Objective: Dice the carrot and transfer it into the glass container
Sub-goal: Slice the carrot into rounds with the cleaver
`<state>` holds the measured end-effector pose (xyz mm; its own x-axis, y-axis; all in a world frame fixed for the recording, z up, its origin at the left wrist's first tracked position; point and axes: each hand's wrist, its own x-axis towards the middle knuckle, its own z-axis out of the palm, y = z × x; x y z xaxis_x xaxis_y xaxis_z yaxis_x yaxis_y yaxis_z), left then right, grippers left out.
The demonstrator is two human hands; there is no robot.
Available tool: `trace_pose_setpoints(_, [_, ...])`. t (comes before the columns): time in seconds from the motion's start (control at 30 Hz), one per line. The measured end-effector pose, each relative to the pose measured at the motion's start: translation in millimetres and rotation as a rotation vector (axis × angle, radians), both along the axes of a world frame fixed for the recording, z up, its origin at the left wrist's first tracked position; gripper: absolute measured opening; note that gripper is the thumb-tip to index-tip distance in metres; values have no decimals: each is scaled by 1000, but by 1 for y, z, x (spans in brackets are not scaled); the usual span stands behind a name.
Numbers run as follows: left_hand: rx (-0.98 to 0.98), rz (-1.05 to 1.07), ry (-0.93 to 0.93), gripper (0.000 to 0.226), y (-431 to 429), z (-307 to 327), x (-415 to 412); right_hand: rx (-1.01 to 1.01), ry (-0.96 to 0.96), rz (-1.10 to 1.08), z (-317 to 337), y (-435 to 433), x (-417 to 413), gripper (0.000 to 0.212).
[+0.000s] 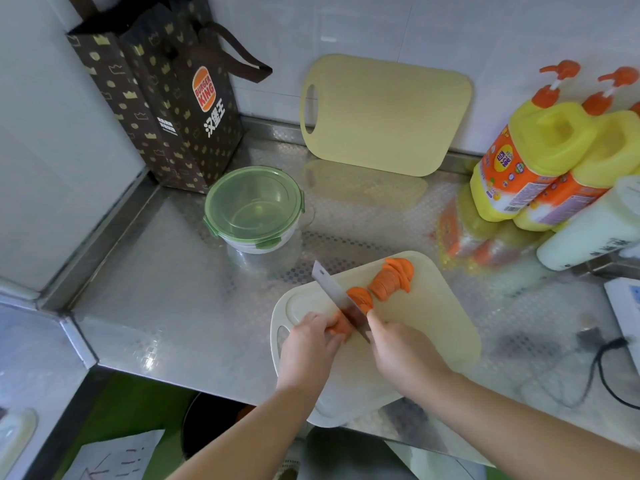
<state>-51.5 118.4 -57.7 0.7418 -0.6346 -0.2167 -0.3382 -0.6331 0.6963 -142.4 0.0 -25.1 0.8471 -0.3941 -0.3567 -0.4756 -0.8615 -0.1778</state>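
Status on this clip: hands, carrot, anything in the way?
Left hand holds carrot stub; right hand grips knife, blade mid-cut. Slices fanned on cutting board, none diced. Green lid still on glass container.

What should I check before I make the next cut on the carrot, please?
1. Left grip holds the carrot piece steady: ok.
2. Right grip holds the knife by the handle: ok.
3. Left fingertips away from the blade: cannot tell, they are very close.
4. White cutting board fully on the counter: not ok, its near edge overhangs.
5. Glass container open: not ok, the green lid is on.
6. Slices diced: not ok, they are whole slices.
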Motion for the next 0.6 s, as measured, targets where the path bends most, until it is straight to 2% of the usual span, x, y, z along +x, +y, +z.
trace_pose_setpoints(0.13, [-16, 68, 5, 22, 1, -5, -2, -19, -57, 3, 8, 0, -5, 35])
trace_pose_setpoints(0.27, [-24, 83, 7, 20, 1, -5, -2, -66, -23, 43, 12, 6, -6, 47])
trace_pose_setpoints(0.6, [-52, 88, 37, 20, 1, -1, -4, -108, -10, 64, 14, 12, -7, 45])
